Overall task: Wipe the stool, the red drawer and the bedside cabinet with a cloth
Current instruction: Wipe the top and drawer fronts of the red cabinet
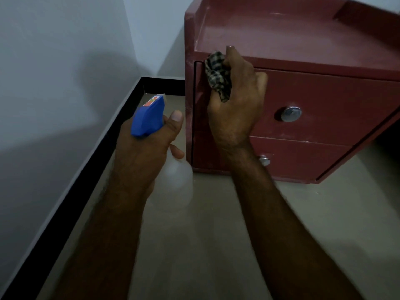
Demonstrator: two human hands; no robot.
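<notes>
The red cabinet (324, 100) is set directly on the grey floor (216, 245), close to the black skirting (86, 169) by the wall.

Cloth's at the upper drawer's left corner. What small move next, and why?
Probably sweep the right hand and checked cloth rightward across the upper drawer front toward its knob: the cloth sits bunched at the top-left corner, and most of that front lies to its right.

The picture was dim and soft. Broad shadows fell across the wall (65, 94). The spray bottle (175, 182) looked smeared, a knob (291, 114) caught a glint, and straight lines bowed near the edges.
</notes>
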